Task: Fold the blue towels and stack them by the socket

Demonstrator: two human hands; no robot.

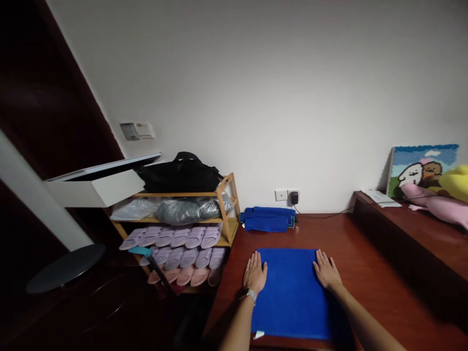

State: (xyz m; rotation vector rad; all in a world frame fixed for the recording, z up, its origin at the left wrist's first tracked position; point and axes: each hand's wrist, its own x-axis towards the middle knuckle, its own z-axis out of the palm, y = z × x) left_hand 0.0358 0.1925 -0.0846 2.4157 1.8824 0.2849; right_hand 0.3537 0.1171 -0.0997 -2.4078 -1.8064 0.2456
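A blue cloth (290,292) is lying flat on the red-brown table (369,302); taking its middle as the clock's centre, its white tag (259,335) is showing at 7 o'clock. The left hand (255,275) is resting at 10 o'clock, palm down, its thumb side meeting the cloth's edge. The right hand (327,272) is resting at 2 o'clock, also palm down, its thumb side meeting the opposite edge. Both hands are lying apart, fingers stretched out, with the cloth spreading between them. A watch (251,295) is circling the left wrist. Between 11 and 12 o'clock a blue bundle (268,219) is lying near the wall (329,97), where a black plug (294,197) is sitting in a socket at 12. At 10 o'clock, beside the table, a rack (229,214) is holding rows of slippers (180,236) and, on top, a black bag (179,175). Toward 2 o'clock a pink plush (440,208) is lying before a picture (426,158).
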